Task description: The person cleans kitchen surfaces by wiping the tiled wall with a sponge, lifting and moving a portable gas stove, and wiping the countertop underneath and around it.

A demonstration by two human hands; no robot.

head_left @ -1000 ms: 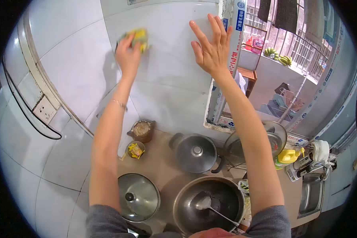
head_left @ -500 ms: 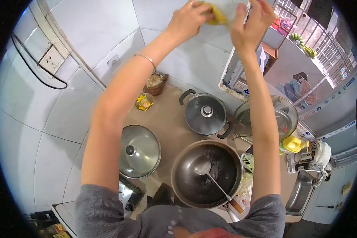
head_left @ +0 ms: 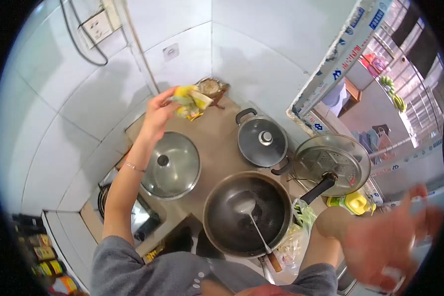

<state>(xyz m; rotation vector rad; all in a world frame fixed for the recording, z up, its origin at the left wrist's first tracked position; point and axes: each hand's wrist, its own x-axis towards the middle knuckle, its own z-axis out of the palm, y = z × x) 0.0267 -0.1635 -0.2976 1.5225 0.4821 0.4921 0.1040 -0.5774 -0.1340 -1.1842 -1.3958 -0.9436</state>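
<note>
My left hand (head_left: 160, 116) is closed on a crumpled yellow-and-green plastic packet (head_left: 186, 93), held up near the back corner of the counter. Just behind the packet sits a brown pot with pale grains (head_left: 210, 88), partly covered. A glass lid with a black knob (head_left: 175, 170) lies below my left forearm. At the right, close to the camera, my right hand (head_left: 387, 241) is raised and blurred, its fingers apart, with nothing visible in it. A dark wok (head_left: 227, 222) stands in front of me, a metal spatula with a wooden handle (head_left: 257, 229) resting inside.
A lidded black pot (head_left: 254, 148) stands behind the wok. Right of it, a large glass lid (head_left: 311, 143) leans near the window frame (head_left: 333, 76). A yellow bottle (head_left: 355, 202) and a plastic bag (head_left: 291, 246) sit at the right. A wall socket (head_left: 97, 28) has a hanging black cable.
My left hand has come down and left with the yellow packet, away from the wall. My right hand has dropped from the top to the lower right, and its fingers are spread.
</note>
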